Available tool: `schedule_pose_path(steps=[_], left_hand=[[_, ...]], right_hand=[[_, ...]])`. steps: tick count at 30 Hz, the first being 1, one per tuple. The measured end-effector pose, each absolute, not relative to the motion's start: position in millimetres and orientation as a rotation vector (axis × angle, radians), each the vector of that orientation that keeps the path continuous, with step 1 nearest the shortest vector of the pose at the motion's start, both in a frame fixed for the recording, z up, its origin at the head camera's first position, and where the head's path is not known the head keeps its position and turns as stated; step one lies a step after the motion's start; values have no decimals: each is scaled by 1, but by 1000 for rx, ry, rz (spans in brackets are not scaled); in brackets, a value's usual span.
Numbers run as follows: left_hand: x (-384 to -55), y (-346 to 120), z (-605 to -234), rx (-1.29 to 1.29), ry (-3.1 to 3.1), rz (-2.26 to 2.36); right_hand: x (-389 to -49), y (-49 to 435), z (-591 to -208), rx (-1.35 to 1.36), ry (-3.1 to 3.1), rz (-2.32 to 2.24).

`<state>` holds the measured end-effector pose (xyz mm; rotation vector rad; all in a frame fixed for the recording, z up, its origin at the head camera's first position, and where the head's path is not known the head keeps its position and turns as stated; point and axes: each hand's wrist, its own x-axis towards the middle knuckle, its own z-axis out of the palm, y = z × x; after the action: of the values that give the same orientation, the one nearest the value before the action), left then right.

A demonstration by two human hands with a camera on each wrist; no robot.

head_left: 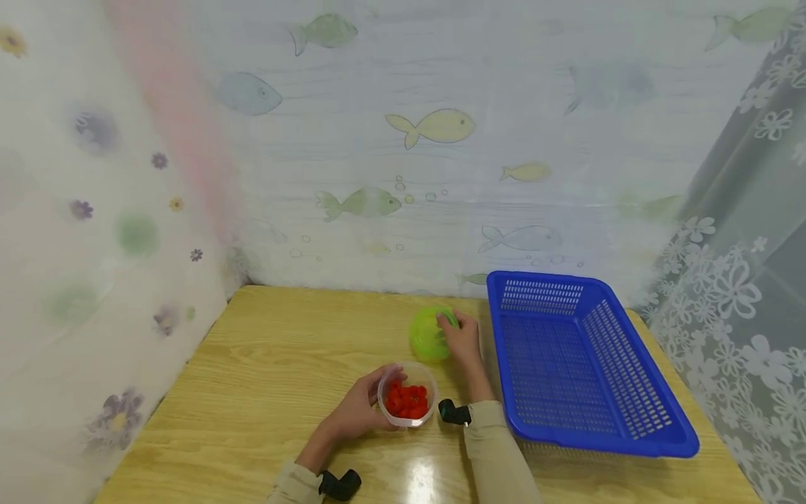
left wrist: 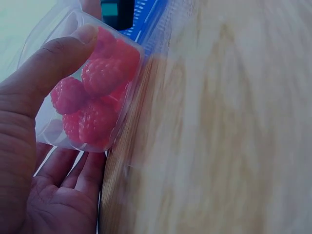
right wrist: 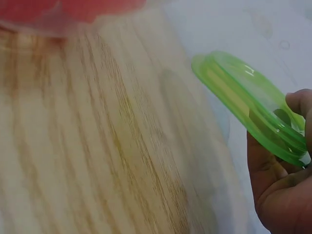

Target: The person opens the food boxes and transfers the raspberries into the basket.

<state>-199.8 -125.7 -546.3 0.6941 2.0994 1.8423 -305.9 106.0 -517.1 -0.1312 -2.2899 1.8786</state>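
Note:
My left hand (head_left: 359, 407) grips a clear plastic container (head_left: 406, 423) near the table's front middle, with the thumb over its near side and the fingers below in the left wrist view. Several red raspberries (left wrist: 101, 75), real or imitation I cannot tell, lie inside it; the container's top is uncovered. Farther back, my right hand (head_left: 464, 341) pinches a round, translucent green lid (head_left: 426, 337) by its edge. In the right wrist view the lid (right wrist: 239, 100) is tilted and held apart from the container, thumb on one face and fingers on the other.
A large blue plastic basket (head_left: 548, 439) with perforated walls stands on the right side of the wooden table (head_left: 252, 378), close beside the right forearm. Behind the table hangs a fish-patterned curtain (head_left: 378, 154). Small black cameras (head_left: 340, 484) are strapped to both wrists.

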Motion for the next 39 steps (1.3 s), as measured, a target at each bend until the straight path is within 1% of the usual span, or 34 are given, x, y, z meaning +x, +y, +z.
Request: schedule_pose_path(steps=[10, 20, 32, 39], left_hand=[[-197, -122, -549, 701, 2115, 1882], [-196, -121, -545, 663, 2125, 1890], [-196, -121, -545, 662, 2145, 1885], [-196, -122, -547, 663, 2131, 1896]], right_hand=[[-318, 112, -532, -159, -2402, 1808], [-320, 113, -530, -147, -2525, 1614], [-326, 114, -529, -164, -2591, 1528], [-326, 114, -528, -167, -2632, 1383]])
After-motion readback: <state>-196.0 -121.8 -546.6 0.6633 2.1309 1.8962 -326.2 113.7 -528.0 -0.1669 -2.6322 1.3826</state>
